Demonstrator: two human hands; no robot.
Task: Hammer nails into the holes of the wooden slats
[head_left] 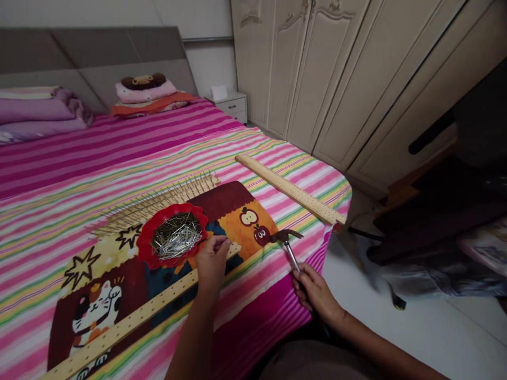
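My right hand [317, 293] grips a claw hammer [292, 256] by its metal handle, its head raised near the edge of a patterned mat [132, 287]. Thumb and fingers of my left hand [214, 258] are pinched together over the far end of a wooden strip [154, 301] with rows of small holes. Whatever sits between those fingertips is too small to make out. Just left of this hand, a red scalloped bowl [144, 250] full of loose nails [178, 235] rests on the mat.
Behind the bowl lies a wooden strip with many upright nails [158, 203]. Another holed wooden strip [289, 189] lies at the right on the striped bedspread [222, 158]. Folded bedding [146, 95] is by the headboard. Wardrobes [293, 74] stand beyond the bed.
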